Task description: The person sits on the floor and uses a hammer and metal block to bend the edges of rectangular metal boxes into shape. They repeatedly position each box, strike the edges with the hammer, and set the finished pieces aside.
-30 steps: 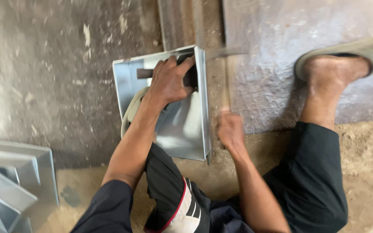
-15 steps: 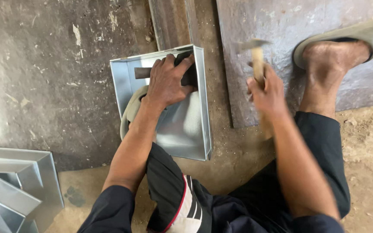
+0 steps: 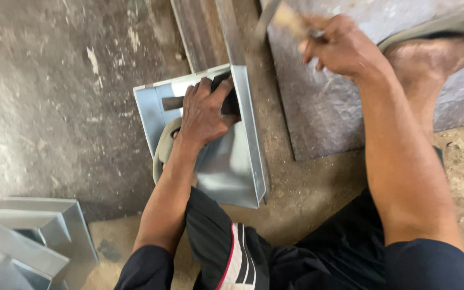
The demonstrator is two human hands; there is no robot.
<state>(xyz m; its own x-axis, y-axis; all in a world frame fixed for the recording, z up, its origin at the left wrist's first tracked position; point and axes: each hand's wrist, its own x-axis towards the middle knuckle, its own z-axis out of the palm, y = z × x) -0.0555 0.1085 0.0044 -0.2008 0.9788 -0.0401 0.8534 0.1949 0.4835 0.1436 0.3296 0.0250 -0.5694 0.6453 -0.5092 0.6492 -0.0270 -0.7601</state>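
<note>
Trays (image 3: pixel 33 241) stacked left; sandalled foot (image 3: pixel 436 56) beside raised hammer (image 3: pixel 285 19).

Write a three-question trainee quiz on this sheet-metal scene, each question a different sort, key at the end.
1. True or false: the left hand presses a dark metal block inside the shiny folded sheet-metal tray.
2. What does the right hand hold? A) wooden-handled hammer B) pliers C) paintbrush
3. Fill in: the stack of similar folded metal pieces lies at the lower ____ of the view.

Key: 1 true; 2 A; 3 left.
</note>
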